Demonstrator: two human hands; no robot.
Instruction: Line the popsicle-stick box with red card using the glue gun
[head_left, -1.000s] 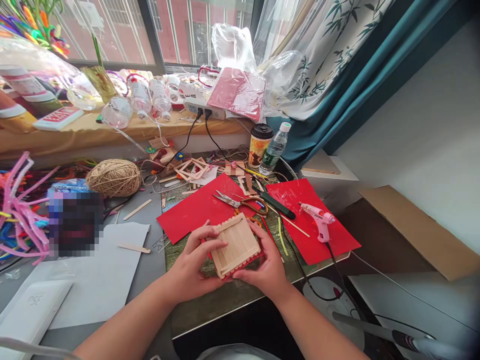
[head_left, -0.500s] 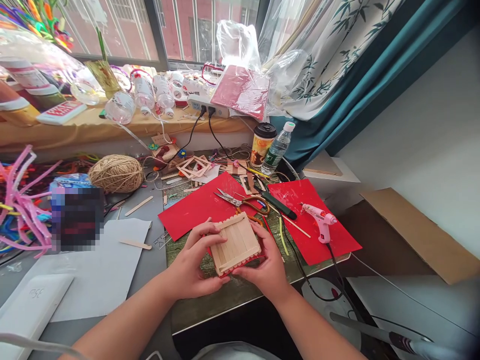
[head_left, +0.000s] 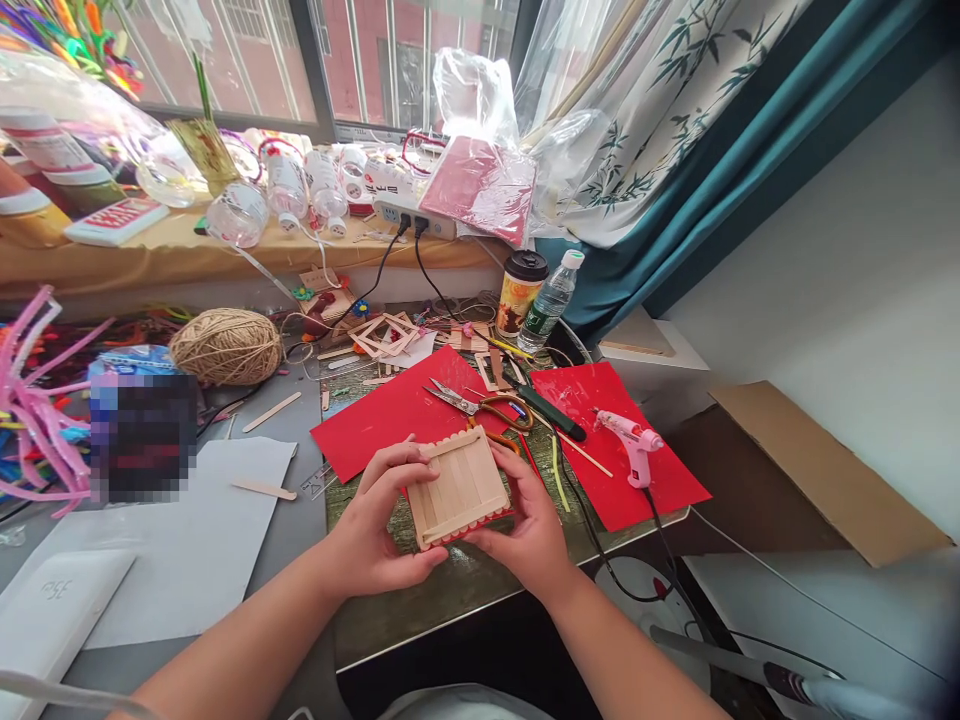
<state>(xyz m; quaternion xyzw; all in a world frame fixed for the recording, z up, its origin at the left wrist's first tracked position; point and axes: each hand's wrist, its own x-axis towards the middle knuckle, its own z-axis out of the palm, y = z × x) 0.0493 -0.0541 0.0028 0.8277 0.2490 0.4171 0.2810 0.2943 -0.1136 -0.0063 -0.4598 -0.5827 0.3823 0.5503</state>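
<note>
A small panel of light wooden craft sticks (head_left: 459, 488) is held between my two hands, tilted above the table's front part. Red shows along its lower edge. My left hand (head_left: 382, 525) grips its left side, fingers over the top face and thumb at the bottom corner. On the right side, my right hand (head_left: 525, 515) is closed round the edge, thumb below. Just beyond the panel lie open-bladed scissors (head_left: 480, 403) with orange-brown handles, partly on a red sheet (head_left: 390, 410). A pink glue gun (head_left: 634, 445) rests on another red sheet (head_left: 585, 390).
A capped cup (head_left: 520, 290) and a water bottle (head_left: 551, 300) stand at the back. A green cutter (head_left: 551, 408) lies beyond my right hand. Twine (head_left: 226, 346), white paper (head_left: 195, 540) and a white power bank (head_left: 64, 615) are left. Black cords hang near the right table edge.
The view has shifted slightly, so most things appear a little further left. Both hands still hold the panel, which has turned very slightly.
</note>
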